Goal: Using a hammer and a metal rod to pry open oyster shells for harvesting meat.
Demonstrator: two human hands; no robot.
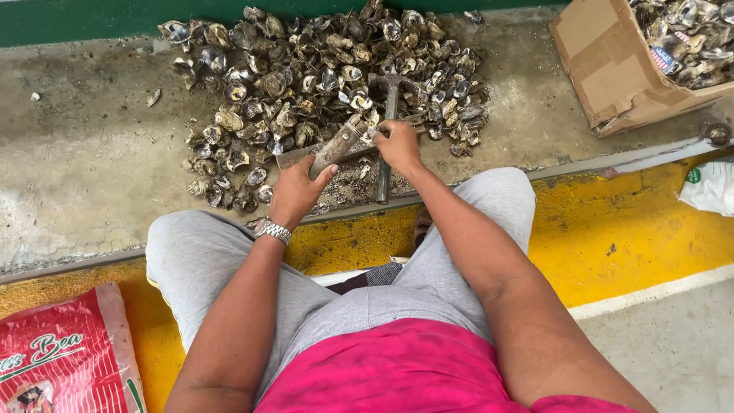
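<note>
Concrete, stained grey and wet-looking, makes up the low ledge [92, 168] in front of you, running under a dark green wall band [76, 19] at the top. A wide heap of grey-brown oyster shells [321, 84] lies on that ledge, reaching almost from the green band to your hands. Your left hand [294, 191] is wrapped tight around a long, rough, mud-coloured oyster [336, 145], fingers closed on it, holding it tilted over a flat rusty metal bar [294, 155] at the ledge's near edge. Your right hand [397, 145] rests just beside it, fingers curled together on the dark metal handle of a hammer [388, 99] whose head points into the heap.

Below the ledge runs a yellow-painted kerb [627, 229] with a white stripe, then plain grey floor [673, 344]. A torn brown cardboard box [612, 69] holding more shells sits at the upper right, a red printed plastic sack [69, 359] at the lower left, and a white plastic bag [711, 187] at the right edge.
</note>
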